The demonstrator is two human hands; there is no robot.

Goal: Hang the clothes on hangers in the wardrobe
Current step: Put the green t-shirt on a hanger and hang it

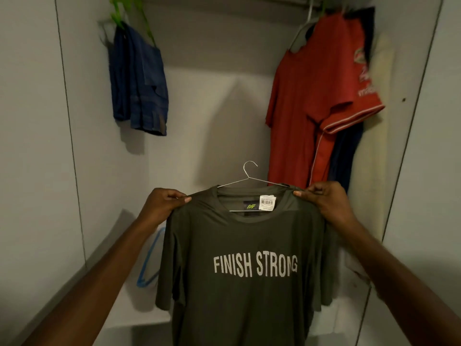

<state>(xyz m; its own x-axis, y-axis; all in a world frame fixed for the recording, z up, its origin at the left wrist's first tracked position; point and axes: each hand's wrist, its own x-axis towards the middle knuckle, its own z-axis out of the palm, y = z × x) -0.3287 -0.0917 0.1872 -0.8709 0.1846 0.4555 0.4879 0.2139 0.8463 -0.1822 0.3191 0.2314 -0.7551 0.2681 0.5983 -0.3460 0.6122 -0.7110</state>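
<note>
A dark olive T-shirt (239,245) printed "FINISH STRONG" hangs in front of me on a thin metal wire hanger (250,176), whose hook sticks up above the collar. A white barcode tag sits at the neck. My left hand (163,204) pinches the shirt's left shoulder. My right hand (324,199) pinches its right shoulder. The shirt is held low inside the open wardrobe (212,101), well below the rail at the top.
Blue shorts (139,81) hang on a green hanger at the upper left. A red shirt (316,96) hangs at the upper right with a dark garment and a cream one behind it. A blue hanger (149,258) lies on the wardrobe floor at the left.
</note>
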